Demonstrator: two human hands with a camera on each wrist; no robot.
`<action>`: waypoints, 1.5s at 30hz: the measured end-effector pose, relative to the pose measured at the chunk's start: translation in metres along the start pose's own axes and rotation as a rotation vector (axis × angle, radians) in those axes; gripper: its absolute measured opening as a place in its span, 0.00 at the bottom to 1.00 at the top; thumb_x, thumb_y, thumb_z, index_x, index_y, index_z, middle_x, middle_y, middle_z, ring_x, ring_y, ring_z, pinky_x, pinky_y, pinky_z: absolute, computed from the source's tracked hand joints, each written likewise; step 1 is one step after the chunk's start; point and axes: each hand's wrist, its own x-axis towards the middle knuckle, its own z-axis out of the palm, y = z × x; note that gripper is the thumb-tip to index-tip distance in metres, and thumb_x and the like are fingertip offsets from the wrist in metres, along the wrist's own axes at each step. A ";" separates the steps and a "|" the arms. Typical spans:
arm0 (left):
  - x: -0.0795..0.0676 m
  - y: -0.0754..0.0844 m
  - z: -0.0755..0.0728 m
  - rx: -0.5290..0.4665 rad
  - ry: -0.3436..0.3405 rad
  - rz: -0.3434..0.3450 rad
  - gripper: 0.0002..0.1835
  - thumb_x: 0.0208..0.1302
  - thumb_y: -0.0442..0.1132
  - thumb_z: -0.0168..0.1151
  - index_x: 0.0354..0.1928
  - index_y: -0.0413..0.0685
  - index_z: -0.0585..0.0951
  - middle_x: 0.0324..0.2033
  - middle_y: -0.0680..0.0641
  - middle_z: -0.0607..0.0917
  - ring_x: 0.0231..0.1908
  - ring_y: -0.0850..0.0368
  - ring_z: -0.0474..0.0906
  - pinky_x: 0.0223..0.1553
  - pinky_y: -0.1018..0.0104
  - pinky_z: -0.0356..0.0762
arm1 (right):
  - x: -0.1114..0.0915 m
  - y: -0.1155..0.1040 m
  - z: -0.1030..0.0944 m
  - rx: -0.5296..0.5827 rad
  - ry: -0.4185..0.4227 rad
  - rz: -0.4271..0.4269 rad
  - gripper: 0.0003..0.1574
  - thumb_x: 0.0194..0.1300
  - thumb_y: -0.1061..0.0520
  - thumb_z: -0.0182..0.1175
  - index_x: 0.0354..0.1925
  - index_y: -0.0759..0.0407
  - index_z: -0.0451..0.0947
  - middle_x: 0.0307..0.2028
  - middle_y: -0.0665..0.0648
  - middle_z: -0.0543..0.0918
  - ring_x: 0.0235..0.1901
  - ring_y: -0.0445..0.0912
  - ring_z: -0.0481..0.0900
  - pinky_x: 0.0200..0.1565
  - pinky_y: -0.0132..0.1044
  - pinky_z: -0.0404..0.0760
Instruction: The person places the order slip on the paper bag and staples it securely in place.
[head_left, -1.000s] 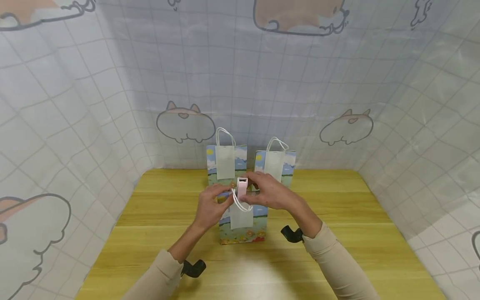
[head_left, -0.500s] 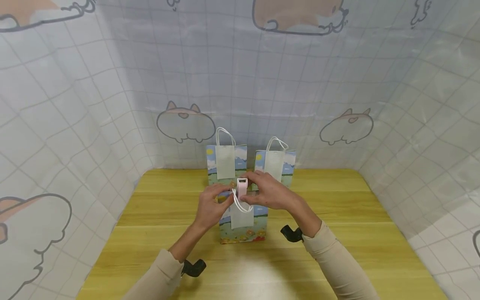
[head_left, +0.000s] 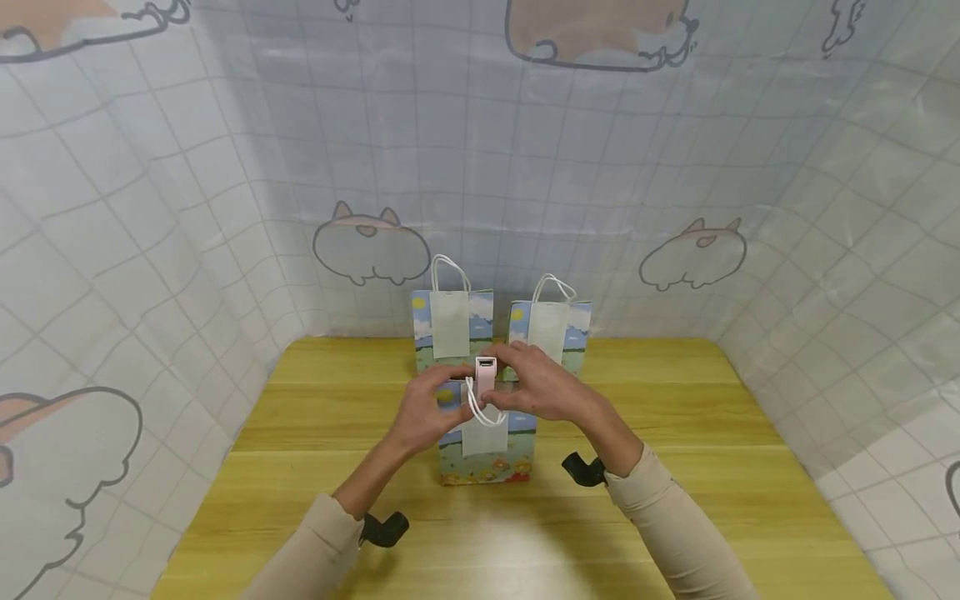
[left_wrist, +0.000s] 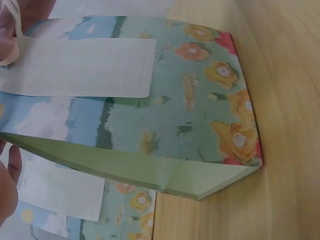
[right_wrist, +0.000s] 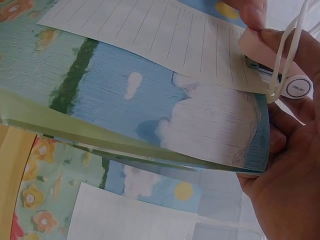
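A floral paper gift bag (head_left: 487,468) stands at the middle of the table, with a lined white card (right_wrist: 150,37) on its front. My right hand (head_left: 543,385) grips a small pink stapler (right_wrist: 265,52), which straddles the bag's top edge and the card's upper end. With thumb in front and fingers behind, my left hand (head_left: 422,412) pinches the stapler's front end over the bag's top. The white cord handle (head_left: 483,410) hangs forward across the card. Whether a staple is in the card is hidden.
Two similar bags with white cards stand behind, a left one (head_left: 451,325) and a right one (head_left: 549,329), near the patterned back curtain (head_left: 510,175). Curtains also close both sides of the yellow wooden table (head_left: 660,500).
My left hand has shifted slightly right and up, its thumb moving from the bag's top edge onto the stapler. My right hand stays almost still around the stapler.
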 end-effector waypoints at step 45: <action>0.007 0.004 -0.006 0.024 -0.045 0.110 0.18 0.55 0.43 0.78 0.49 0.59 0.86 0.47 0.56 0.88 0.41 0.58 0.73 0.55 0.36 0.61 | -0.005 0.008 0.008 0.045 0.022 -0.095 0.26 0.68 0.42 0.65 0.62 0.42 0.73 0.50 0.37 0.79 0.50 0.36 0.77 0.52 0.45 0.79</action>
